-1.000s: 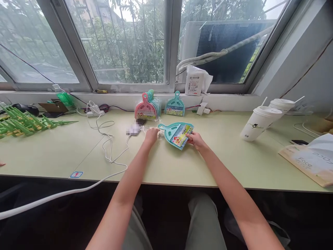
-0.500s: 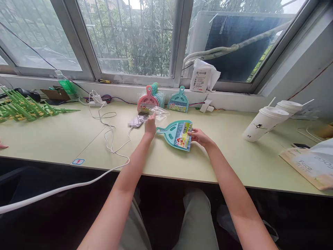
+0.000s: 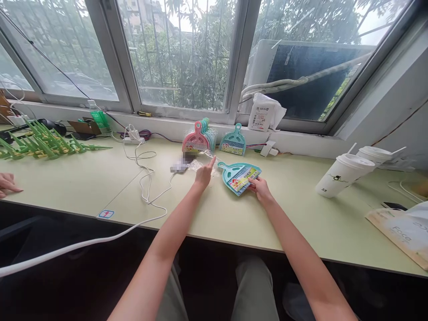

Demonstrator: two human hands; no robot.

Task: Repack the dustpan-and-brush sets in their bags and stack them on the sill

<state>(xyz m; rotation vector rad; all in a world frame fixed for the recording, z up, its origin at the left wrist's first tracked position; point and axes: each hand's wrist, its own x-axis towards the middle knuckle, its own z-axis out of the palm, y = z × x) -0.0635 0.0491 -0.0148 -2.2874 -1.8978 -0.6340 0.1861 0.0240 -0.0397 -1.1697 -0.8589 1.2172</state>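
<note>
My right hand [image 3: 261, 188] grips a turquoise dustpan [image 3: 226, 175] by its wide edge, together with the small brush [image 3: 243, 180] lying in it, which has blue bristles and a printed label. The dustpan is tilted over the table, its handle pointing left. A crumpled clear plastic bag [image 3: 198, 165] is pinched in my left hand [image 3: 203, 174], just left of the dustpan handle. Behind them, a pink dustpan [image 3: 196, 141] stands in front of several wrapped turquoise ones. Another turquoise dustpan set [image 3: 233, 141] leans near the sill to the right.
A phone [image 3: 182, 164] with a white cable [image 3: 144, 178] lies left of my left hand. Two white cups [image 3: 344, 174] and a tissue pack [image 3: 397, 227] are on the right. Green spiky pieces [image 3: 43, 141] and another person's hand [image 3: 8, 184] are at the left.
The dustpan has shifted right and turned, its handle now away from my left hand. My left hand still has the clear bag. More of the other person's hand shows; the view has tilted up.
</note>
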